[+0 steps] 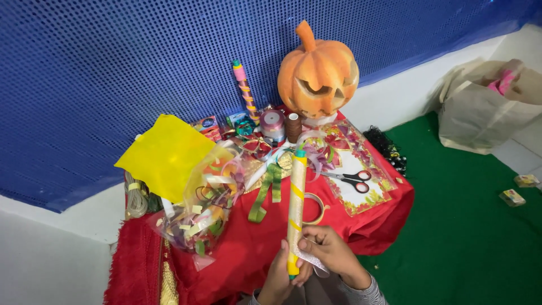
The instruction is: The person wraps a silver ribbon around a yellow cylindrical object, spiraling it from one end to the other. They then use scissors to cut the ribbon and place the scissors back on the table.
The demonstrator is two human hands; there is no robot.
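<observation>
My left hand (278, 279) grips the lower end of a long yellow stick (296, 197) wound with shiny silver ribbon and tipped green at the top. My right hand (330, 248) pinches the stick's lower part from the right and holds a loose end of silver glitter ribbon (314, 262) against it. The stick stands nearly upright over the red-covered table (254, 243).
On the table are black-and-red scissors (351, 179), a tape ring (317, 208), a green ribbon (266, 189), a clear bag of paper scraps (206, 212), a yellow sheet (166, 155), ribbon spools (273, 124), a striped stick (245, 90) and an orange pumpkin (318, 73). A beige bag (480, 110) sits on the green floor.
</observation>
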